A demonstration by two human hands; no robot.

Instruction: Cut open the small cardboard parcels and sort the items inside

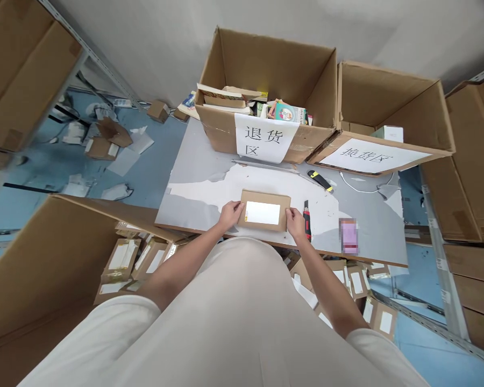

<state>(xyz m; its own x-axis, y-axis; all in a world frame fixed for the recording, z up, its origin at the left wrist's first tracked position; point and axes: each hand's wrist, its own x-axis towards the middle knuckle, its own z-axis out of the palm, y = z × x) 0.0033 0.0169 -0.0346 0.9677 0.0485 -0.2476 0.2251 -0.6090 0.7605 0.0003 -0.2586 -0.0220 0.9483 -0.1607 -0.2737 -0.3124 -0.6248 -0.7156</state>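
Observation:
A small brown cardboard box (265, 227) with a white label lies at the front of the table, between my two hands. My left hand (230, 216) grips its left end, thumb and fingers closed on the edge. At the opposite end, my right hand (296, 222) pinches the right edge the same way. Just right of that hand lies a red and black utility knife (307, 220). A yellow and black utility knife (320, 181) rests farther back on the table. To the right is a pink, blurred-out item (349, 236).
Two large open cartons with paper signs stand at the back: the left carton (221, 133) holds books, the right carton (417, 144) a few boxes. A big carton (36, 258) of labelled parcels is at lower left. More parcels (357, 282) sit below the table (193, 156) on the right.

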